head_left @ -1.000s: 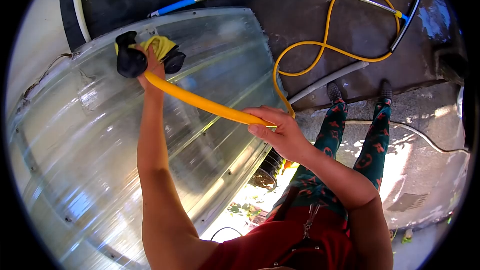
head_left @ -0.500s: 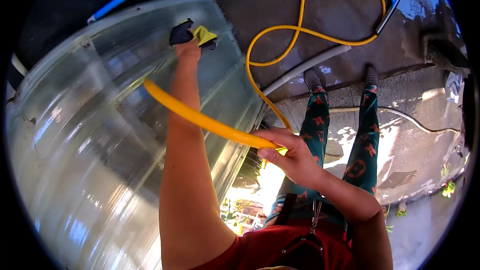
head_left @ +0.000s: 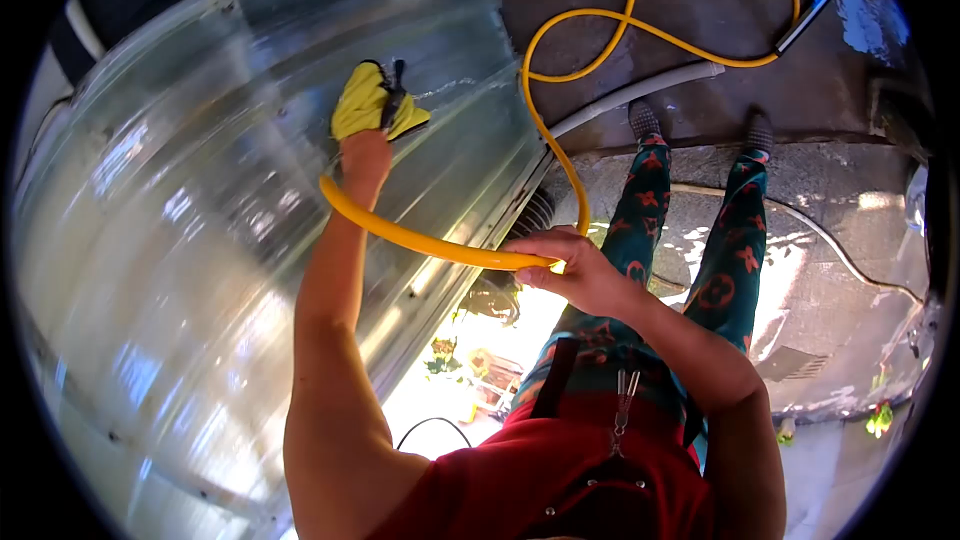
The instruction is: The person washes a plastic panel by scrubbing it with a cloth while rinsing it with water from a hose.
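Clasping the hose (head_left: 430,244) in our right hand (head_left: 577,271), we should press the cloth (head_left: 359,106) evenly, left hand (head_left: 366,153)'s grip unclear.

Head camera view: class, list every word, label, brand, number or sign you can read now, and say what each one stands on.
None can be read.
Yellow hose, yellow cloth and squeegee: no legible lettering.
Patterned trousers: flower and ring motifs show; some are too small or blurred to tell whether they include letters.

Left arm (head_left: 335,285) stretched forward, right arm (head_left: 725,380) bent, right hand (head_left: 582,275) with fingers (head_left: 545,240) curled
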Motion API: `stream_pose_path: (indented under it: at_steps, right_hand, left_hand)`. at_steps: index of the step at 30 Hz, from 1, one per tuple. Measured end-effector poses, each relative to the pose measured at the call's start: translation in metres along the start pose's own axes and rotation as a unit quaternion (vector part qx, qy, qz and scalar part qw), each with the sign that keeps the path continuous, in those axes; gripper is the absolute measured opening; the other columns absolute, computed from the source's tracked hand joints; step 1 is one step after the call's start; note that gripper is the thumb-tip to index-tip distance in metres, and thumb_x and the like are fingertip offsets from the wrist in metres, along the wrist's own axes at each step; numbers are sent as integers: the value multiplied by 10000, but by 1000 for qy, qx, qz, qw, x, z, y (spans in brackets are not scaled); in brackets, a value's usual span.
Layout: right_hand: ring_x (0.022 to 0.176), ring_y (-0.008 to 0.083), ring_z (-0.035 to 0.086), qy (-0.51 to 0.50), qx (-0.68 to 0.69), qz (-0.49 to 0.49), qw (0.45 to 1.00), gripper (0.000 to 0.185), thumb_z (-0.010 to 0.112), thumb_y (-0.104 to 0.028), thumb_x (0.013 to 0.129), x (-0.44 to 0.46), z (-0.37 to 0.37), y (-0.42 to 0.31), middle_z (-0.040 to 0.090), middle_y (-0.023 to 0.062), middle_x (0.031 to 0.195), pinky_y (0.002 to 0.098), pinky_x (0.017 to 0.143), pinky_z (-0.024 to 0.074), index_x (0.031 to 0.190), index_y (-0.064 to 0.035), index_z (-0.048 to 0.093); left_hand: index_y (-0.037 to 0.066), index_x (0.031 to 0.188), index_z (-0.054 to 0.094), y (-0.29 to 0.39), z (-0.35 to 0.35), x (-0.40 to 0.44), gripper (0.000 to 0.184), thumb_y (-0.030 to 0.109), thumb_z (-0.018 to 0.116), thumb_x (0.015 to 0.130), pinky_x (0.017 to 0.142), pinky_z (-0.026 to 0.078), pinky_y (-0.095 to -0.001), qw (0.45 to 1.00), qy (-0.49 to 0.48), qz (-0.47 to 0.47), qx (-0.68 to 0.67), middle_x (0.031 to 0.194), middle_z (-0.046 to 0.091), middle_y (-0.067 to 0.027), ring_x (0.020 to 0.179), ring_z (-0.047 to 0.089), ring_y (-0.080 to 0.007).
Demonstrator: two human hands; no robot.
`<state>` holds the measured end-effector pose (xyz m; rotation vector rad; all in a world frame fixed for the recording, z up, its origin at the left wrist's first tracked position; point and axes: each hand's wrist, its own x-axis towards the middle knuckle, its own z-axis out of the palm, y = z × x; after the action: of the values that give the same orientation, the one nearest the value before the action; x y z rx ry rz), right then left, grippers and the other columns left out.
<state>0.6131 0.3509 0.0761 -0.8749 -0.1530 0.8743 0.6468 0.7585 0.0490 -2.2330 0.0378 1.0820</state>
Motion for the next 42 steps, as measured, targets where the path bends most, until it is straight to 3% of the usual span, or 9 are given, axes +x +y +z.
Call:
stream_pose_path:
  at_steps: [1,11,15,16,19,28,37,39,42]
  right_hand:
    - [831,179,654,-14,-18,4,1000,323,685,-220,884,-8,1,-1,706,68,931,327,804,459,1159,-54,654]
    - [888,167,646,-46,-29,34,998,327,668,-267,895,-41,-26,12,713,37,956,348,901,391,1174,-96,663]
    - [821,211,661,-23,-25,-2,999,306,669,-228,885,-46,-35,25,712,75,954,360,827,447,1146,-68,666]
    - [824,212,662,-29,-45,9,999,304,672,-221,882,-46,-39,26,712,78,955,359,817,454,1141,-63,667]
    - [831,218,664,-30,-85,31,995,299,678,-202,873,-45,-49,33,711,88,955,356,794,471,1129,-49,669]
    - [839,244,661,24,-101,82,991,306,679,-174,871,-36,-62,55,705,112,979,364,785,485,1138,-27,663]
    - [834,222,676,-18,-16,58,998,306,678,-167,879,-37,-50,38,712,121,947,336,779,500,1146,-19,660]
    - [842,205,680,-43,4,57,997,320,685,-174,880,-38,-52,33,714,121,956,323,783,505,1156,-16,656]
    - [857,212,674,-75,17,61,995,326,685,-204,883,-43,-50,22,715,109,966,329,818,497,1163,-40,660]
  left_hand:
    - [127,802,705,-14,-9,-31,196,245,563,869,642,484,-455,994,107,27,-5,714,679,-81,675,665,-271]
    - [98,1206,621,-22,-25,-124,397,78,607,811,991,416,-422,951,265,-41,-151,1257,583,-111,1161,531,-323]
    - [116,1256,574,13,81,-73,394,132,564,862,1013,398,-404,923,202,35,-325,1250,586,-102,1174,530,-289]
    - [130,1280,560,35,75,-59,399,154,540,882,1014,395,-401,986,149,76,-14,1261,583,-91,1183,527,-279]
    - [168,1276,583,93,86,13,373,197,493,915,1057,337,-422,996,12,47,81,1311,557,-47,1246,476,-251]
    - [196,1171,633,161,158,126,312,201,525,879,937,381,-432,994,57,91,12,1122,577,6,1140,505,-194]
    - [139,1058,627,87,83,-13,214,199,525,879,894,413,-406,991,110,78,12,1021,594,-17,1030,557,-204]
    - [126,1081,625,66,57,-64,234,203,498,900,945,400,-420,999,-16,27,-34,1117,607,-49,1106,544,-214]
    - [107,1156,618,16,111,-136,295,171,483,901,974,421,-437,995,92,34,-5,1200,606,-99,1155,542,-283]
